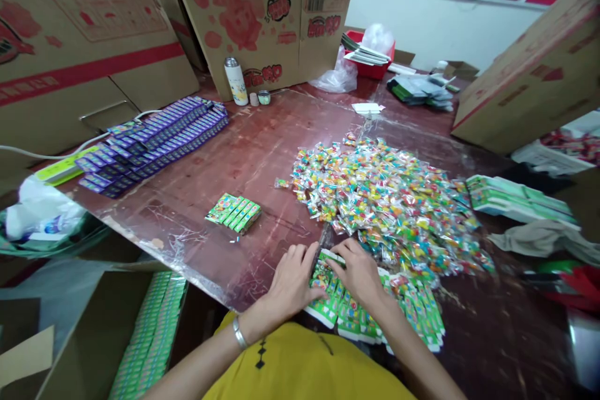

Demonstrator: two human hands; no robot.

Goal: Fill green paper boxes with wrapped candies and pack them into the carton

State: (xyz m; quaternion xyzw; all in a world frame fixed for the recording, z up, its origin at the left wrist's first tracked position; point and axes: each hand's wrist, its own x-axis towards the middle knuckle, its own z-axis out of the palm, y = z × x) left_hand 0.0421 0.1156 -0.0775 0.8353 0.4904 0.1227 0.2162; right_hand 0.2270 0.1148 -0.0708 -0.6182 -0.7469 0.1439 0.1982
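Head view, right hand [359, 272] curled, pinching box [329, 258]

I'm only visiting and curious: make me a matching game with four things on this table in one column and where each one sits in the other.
Things:
1. purple boxes
2. white flask
3. pile of colourful wrapped pieces
4. flat green cartons

Places:
A. at the near edge, under the left hand and right hand
B. in rows on the left of the table
C. spread over the middle and right
D. at the back, in front of a tall cardboard box

Pairs: 1-B; 2-D; 3-C; 4-A
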